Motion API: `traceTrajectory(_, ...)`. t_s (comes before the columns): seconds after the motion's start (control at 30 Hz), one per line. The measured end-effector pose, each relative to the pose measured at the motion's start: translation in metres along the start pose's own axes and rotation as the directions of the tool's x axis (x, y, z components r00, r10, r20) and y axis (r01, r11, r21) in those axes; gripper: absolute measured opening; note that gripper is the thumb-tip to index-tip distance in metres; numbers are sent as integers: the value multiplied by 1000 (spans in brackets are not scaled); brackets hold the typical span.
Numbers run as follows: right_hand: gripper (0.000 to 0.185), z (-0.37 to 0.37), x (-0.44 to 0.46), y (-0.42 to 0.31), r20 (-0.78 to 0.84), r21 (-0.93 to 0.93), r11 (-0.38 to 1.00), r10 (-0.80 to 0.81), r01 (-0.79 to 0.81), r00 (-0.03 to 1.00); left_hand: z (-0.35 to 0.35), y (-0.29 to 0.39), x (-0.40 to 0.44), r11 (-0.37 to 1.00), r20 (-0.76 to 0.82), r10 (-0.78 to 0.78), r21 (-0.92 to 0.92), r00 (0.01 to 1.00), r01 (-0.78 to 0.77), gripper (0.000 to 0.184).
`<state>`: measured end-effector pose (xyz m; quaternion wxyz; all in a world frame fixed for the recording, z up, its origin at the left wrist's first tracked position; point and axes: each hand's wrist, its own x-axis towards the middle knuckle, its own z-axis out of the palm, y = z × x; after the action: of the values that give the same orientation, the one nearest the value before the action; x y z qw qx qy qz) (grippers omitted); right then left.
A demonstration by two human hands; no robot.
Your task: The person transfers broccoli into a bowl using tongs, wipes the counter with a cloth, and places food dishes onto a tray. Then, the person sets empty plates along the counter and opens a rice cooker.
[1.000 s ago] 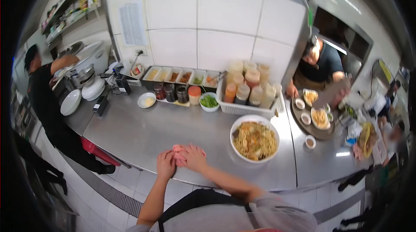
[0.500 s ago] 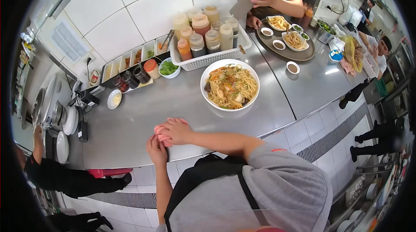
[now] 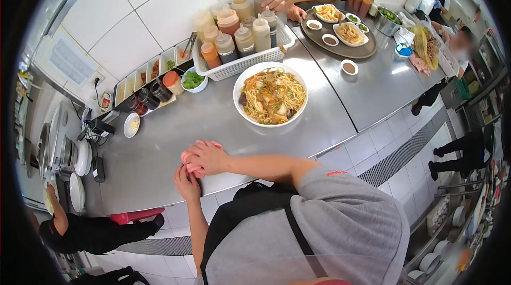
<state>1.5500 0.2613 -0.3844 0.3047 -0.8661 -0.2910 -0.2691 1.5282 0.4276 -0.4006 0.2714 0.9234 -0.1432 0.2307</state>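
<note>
My right hand (image 3: 209, 159) is wrapped over a crumpled pink cloth (image 3: 188, 156) near the front edge of the steel counter. My left hand (image 3: 187, 184) is at the cloth's near left side, its bent fingers gripping the edge. The fingers hide part of the cloth. Beyond my hands, to the right, stands a white bowl (image 3: 238, 100) of noodles with vegetables.
Behind the bowl, a white basket (image 3: 234, 73) holds several sauce bottles. A co-worker's hand (image 3: 279, 1) reaches to a bottle there. A round tray (image 3: 340, 53) carries fries and sauces. Topping containers (image 3: 141, 78), jars (image 3: 161, 91) and a small garlic-like dish (image 3: 131, 125) line the left.
The co-worker's raised hand has come down to a bottle at the basket's back. My view has shifted slightly. Both my hands stay at the pink cloth, with little movement.
</note>
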Motion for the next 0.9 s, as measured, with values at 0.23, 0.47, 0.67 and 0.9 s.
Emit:
traceTrajectory(0.23,24,6,2,2,70,27,1000,-2,0,998,0,-3,0,999,-42,-22,32,999,24,17)
traceTrajectory(0.47,19,-13,42,3,511,357,781,296,-513,807,2,-29,-5,971,-264,-239,-75,934,227,23)
traceTrajectory(0.67,56,5,100,40,392,50,982,151,-185,908,-22,-18,-7,919,-371,-385,-238,845,314,40)
traceTrajectory(0.9,43,63,50,-25,221,-157,984,-46,82,974,-82,-25,-44,905,-478,-425,-225,769,361,33)
